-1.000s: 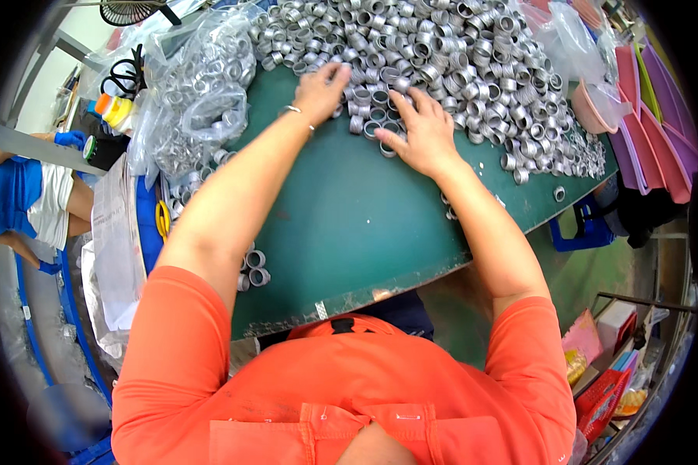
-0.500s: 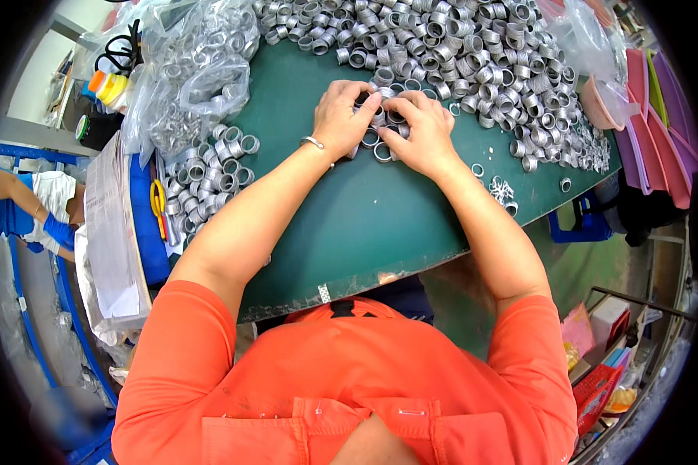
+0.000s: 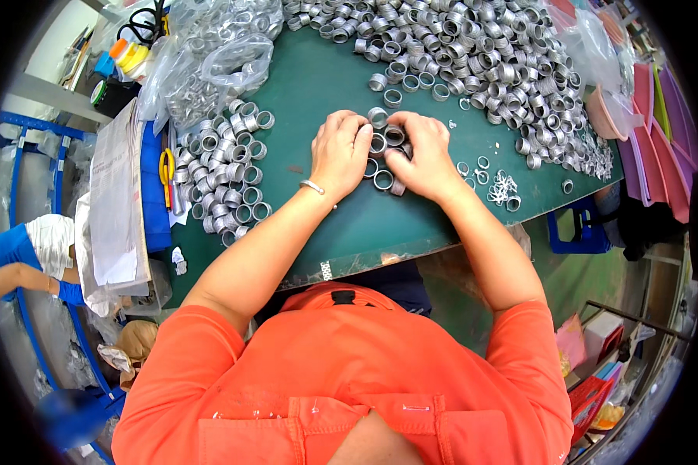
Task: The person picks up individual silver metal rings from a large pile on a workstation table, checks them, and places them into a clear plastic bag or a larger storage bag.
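Observation:
On the green table point(image 3: 318, 225), several short grey threaded metal rings point(image 3: 378, 144) are gathered between my two hands. My left hand point(image 3: 340, 151) curves along their left side, fingers bent and thumb against the rings. From the right, my right hand point(image 3: 420, 155) wraps its fingers and thumb round the same cluster. A few of these rings poke out toward me below the fingertips; my fingers partly hide the others. Just beyond the hands, a single ring point(image 3: 392, 98) stands apart from the big heap of metal rings point(image 3: 473, 54).
At the left lie a smaller ring pile point(image 3: 229, 170), clear plastic bags point(image 3: 225, 54) of metal parts and yellow-handled scissors point(image 3: 166, 167). Thin loops and scraps point(image 3: 502, 186) lie right of my right hand. A pink bowl point(image 3: 603, 115) stands near the right edge. A co-worker's arm point(image 3: 23, 275) shows far left.
Both hands have drawn back toward me with the cluster of rings, leaving a gap before the big heap. The view has shifted slightly, and the co-worker at the left has moved.

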The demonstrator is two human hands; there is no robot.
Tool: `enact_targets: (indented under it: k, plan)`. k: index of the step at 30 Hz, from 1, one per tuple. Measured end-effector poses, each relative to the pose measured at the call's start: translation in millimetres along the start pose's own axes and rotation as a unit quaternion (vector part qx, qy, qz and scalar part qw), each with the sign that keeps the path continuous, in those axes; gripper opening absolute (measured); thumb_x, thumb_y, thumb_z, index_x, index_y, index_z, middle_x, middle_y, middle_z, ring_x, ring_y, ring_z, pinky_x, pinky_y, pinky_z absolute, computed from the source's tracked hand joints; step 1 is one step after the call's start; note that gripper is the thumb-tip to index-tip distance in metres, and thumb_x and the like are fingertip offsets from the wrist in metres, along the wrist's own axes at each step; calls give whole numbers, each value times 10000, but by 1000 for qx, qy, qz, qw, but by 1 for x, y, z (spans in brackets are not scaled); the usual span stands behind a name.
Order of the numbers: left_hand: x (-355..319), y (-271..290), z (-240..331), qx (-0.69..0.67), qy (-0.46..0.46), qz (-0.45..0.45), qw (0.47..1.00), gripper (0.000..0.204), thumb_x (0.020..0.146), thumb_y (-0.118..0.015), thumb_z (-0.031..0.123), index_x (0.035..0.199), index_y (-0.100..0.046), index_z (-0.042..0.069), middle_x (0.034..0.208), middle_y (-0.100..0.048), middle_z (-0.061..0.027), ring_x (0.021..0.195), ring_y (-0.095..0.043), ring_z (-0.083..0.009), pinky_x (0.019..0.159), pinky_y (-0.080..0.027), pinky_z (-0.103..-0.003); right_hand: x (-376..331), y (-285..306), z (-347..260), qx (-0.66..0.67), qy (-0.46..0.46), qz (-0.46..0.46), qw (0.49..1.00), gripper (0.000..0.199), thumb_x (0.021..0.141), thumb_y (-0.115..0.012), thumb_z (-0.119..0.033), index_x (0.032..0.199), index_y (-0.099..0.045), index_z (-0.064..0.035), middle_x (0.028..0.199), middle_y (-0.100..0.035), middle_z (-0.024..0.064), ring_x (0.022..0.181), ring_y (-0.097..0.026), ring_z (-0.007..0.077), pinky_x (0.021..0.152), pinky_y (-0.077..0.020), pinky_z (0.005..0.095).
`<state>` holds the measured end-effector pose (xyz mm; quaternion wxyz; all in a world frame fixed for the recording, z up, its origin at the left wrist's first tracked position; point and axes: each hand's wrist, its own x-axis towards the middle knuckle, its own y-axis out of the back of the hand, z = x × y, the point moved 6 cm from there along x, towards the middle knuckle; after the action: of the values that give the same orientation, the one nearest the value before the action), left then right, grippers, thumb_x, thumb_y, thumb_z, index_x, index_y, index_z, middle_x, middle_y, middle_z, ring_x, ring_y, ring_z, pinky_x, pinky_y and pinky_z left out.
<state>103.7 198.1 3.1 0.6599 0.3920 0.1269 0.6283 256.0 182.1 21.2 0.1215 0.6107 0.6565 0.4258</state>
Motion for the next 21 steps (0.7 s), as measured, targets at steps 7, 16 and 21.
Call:
enact_targets:
  k: [7,16,21]
  plan:
    - [-7,3,0,15,7,0,1000,307,931,-529,284,1136,-617,72,1261,-519,-165,1159,-506,-345,981,-400,-422,47,-19,14,-25,-149,-84,985,308,828,-608,-354,998,-725,-126,993,-706,81,1006,-623,298,922,-364,454]
    - [-9,6,-5,-39,11,24,999,340,892,-576,292,1139,-598,59,1289,-520,-171,1166,-506,-368,979,-393,-448,58,-27,34,26,-190,-101,976,270,735,-704,-320,921,-733,-126,896,-715,71,911,-660,245,849,-455,412]
    - [-10,6,-3,-32,19,11,999,352,909,-551,296,1143,-583,35,1285,-519,-181,1180,-506,-353,994,-399,-417,63,-25,30,17,-175,-109,978,234,728,-662,-230,923,-746,-132,801,-718,82,788,-695,223,789,-501,356]
